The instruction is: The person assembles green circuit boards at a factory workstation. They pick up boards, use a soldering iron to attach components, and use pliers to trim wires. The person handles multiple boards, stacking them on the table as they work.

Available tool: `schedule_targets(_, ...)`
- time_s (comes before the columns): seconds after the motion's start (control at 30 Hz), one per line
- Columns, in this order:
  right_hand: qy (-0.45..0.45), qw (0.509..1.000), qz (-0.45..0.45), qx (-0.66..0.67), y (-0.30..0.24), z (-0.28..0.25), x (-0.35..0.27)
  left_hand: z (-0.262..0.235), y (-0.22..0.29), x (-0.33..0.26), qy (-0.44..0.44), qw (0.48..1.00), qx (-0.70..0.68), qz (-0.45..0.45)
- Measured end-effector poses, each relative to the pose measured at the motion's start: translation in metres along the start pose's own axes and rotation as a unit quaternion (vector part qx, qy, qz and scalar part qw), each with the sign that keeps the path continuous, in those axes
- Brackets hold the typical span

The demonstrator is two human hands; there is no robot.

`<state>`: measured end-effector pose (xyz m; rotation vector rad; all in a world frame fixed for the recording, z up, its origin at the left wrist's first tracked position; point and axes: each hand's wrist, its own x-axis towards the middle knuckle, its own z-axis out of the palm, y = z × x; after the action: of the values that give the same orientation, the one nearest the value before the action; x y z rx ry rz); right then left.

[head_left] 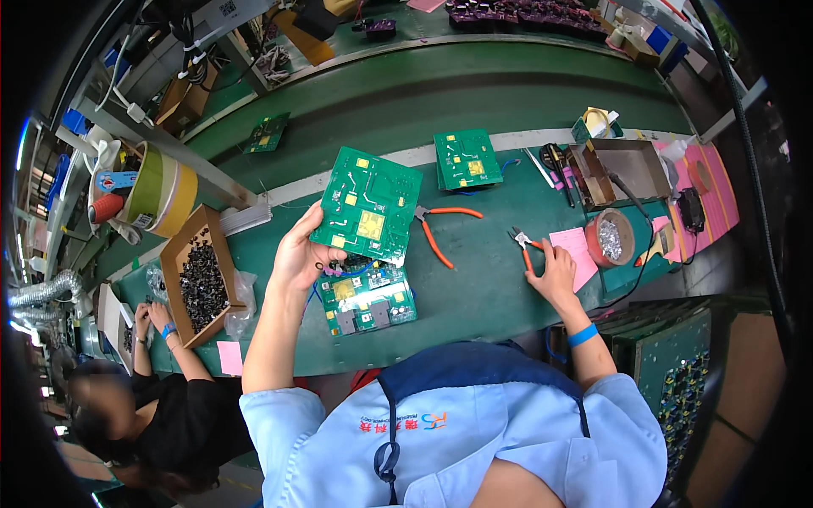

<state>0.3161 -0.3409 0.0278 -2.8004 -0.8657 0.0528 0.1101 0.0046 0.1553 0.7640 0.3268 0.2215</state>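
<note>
I judge the work partway at best: the green circuit board (pixel 370 203) is up off the bench (pixel 495 292), the cutters (pixel 522 240) aren't at it, and how much is finished I can't tell. The left hand (pixel 301 254) pinches its left edge, above a populated board (pixel 373 303); the right hand (pixel 555 275), well apart, closes round the cutters' handles

Light-blue short-sleeved shirt (pixel 525 415), small red, orange and blue chest print (pixel 434 420), navy apron (pixel 474 360), navy straps (pixel 392 423), left one knotted, bright-blue wristband (pixel 583 335) on right wrist, bare hands (pixel 556 275)
</note>
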Motion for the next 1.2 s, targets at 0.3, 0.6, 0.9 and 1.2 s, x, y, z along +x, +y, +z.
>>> schedule_targets(0.3, -0.006, 0.895, 0.018, 0.445, -0.034, -0.048, 0.024, 0.009, -0.008, 0.004, 0.039, 0.999, 0.003, 0.012)
schedule_targets(0.6, 0.145, 0.926, -0.298, 0.18, -0.129, -0.082, 0.018, 0.027, -0.011, 0.003, 0.019, 0.999, 0.029, 0.028)
schedule_targets(0.9, 0.138, 0.935, -0.284, 0.163, -0.129, -0.079, 0.018, 0.03, -0.015, 0.001, 0.033, 0.997, 0.06, 0.034)
schedule_targets(1.2, 0.123, 0.933, -0.291, 0.169, -0.122, -0.072, 0.018, 0.035, -0.016, 0.0, 0.039, 0.996, 0.077, 0.033)
